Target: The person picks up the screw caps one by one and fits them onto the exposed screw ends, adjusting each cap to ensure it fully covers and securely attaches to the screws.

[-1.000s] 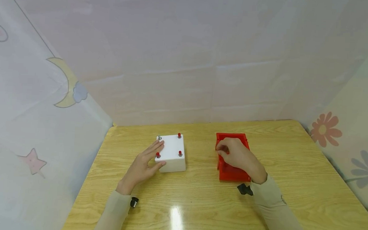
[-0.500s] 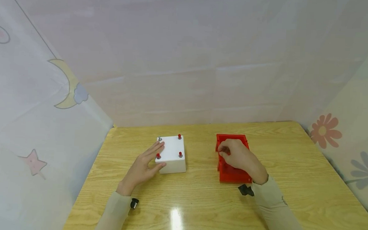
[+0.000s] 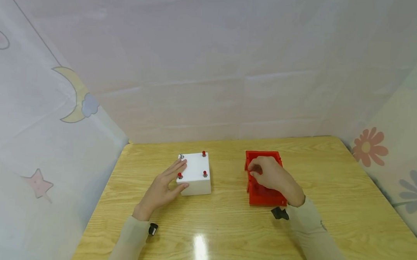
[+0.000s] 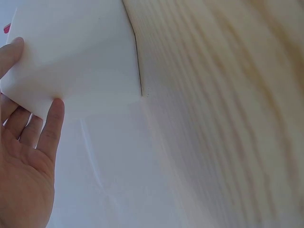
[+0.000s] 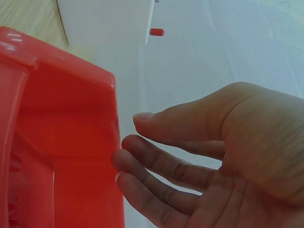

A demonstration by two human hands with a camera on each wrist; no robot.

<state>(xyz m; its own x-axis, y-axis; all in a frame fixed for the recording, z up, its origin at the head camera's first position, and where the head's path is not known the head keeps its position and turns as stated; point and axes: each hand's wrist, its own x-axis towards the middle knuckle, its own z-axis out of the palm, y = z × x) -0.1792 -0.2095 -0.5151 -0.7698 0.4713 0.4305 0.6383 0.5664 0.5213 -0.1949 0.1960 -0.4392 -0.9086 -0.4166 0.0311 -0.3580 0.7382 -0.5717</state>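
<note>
My left hand (image 3: pixel 158 190) rests at the left side of a white box (image 3: pixel 197 166), its fingers over the top left edge and its thumb on the front face. In the left wrist view the box (image 4: pixel 76 61) has the thumb and a fingertip against it. Red-capped metal posts (image 3: pixel 204 174) stand at three of its top corners; the back left post (image 3: pixel 181 156) is bare metal. My right hand (image 3: pixel 271 173) hovers over a red open tray (image 3: pixel 266 200). Its thumb and loosely bent fingers (image 5: pixel 152 154) come close together, with a gap and nothing between them.
Both boxes stand on a wooden table (image 3: pixel 225 231), with a strip of bare wood between them. A pale fabric backdrop (image 3: pixel 211 76) rises behind the table and at both sides. A black wrist mount (image 3: pixel 279 213) sits under the right cuff.
My right hand has shifted slightly to the right over the red tray. My left hand stays where it was on the white box.
</note>
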